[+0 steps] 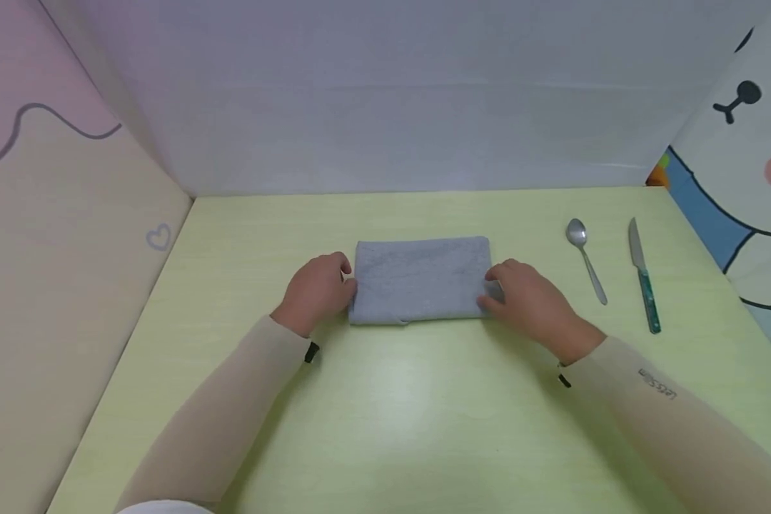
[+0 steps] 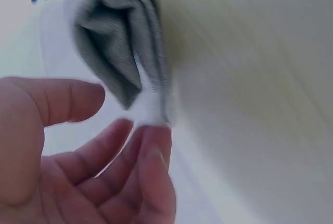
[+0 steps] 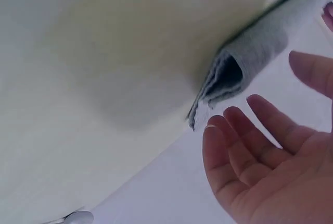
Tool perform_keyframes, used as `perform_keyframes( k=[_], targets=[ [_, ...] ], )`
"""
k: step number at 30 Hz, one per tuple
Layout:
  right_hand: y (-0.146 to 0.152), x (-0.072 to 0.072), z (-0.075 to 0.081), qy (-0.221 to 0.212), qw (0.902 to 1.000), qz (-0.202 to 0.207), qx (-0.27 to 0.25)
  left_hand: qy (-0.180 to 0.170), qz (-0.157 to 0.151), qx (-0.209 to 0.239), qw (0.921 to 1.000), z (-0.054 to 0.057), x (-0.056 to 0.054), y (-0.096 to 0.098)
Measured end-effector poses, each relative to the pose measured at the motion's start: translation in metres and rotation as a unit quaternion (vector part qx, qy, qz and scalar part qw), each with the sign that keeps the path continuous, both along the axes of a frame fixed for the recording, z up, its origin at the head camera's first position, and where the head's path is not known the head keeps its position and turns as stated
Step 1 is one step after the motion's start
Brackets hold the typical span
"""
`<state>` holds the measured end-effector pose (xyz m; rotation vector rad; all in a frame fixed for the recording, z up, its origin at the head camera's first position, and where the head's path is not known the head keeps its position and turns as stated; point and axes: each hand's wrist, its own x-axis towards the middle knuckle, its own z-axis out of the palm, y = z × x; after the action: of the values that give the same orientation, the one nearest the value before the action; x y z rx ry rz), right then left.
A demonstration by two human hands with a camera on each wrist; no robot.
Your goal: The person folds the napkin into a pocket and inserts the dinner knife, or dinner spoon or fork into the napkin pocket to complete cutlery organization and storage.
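Observation:
A grey cloth (image 1: 420,278), folded into a flat rectangle, lies on the table. At its left end is my left hand (image 1: 318,291), its fingertips right at the cloth's edge. In the left wrist view the thumb (image 2: 78,100) stands apart from the fingers, and the folded layers of the cloth (image 2: 151,52) show end-on. My right hand (image 1: 527,300) is at the opposite end, fingers loosely bent. The right wrist view shows that hand (image 3: 270,166) with fingers spread beside the open fold of the cloth (image 3: 260,47), nothing gripped between them.
To the right of the cloth lie a metal spoon (image 1: 586,258) and a knife (image 1: 644,275) with a green handle. The pale table (image 1: 385,428) meets a white panel (image 1: 411,107) at the back. Patterned panels stand at the left and right sides.

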<state>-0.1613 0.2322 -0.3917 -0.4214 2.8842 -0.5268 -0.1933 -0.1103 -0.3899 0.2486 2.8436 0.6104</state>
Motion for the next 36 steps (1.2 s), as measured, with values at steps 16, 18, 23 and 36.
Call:
perform_keyframes(
  k=[16,18,23,36],
  targets=[
    [-0.002,0.024,-0.023,0.043,0.9903,0.099,0.088,0.098,-0.246,-0.101,0.9591,-0.007,0.045,0.0],
    [-0.003,0.026,-0.023,0.031,0.9904,0.098,0.093,0.061,-0.244,-0.1,0.9627,-0.009,0.044,-0.001],
    [-0.002,0.03,-0.022,0.001,0.9902,0.092,0.105,-0.033,-0.23,-0.103,0.9671,-0.012,0.044,-0.001],
    [0.004,0.033,-0.02,-0.02,0.9886,0.097,0.114,-0.049,-0.228,-0.113,0.9658,-0.013,0.046,-0.001]
  ],
)
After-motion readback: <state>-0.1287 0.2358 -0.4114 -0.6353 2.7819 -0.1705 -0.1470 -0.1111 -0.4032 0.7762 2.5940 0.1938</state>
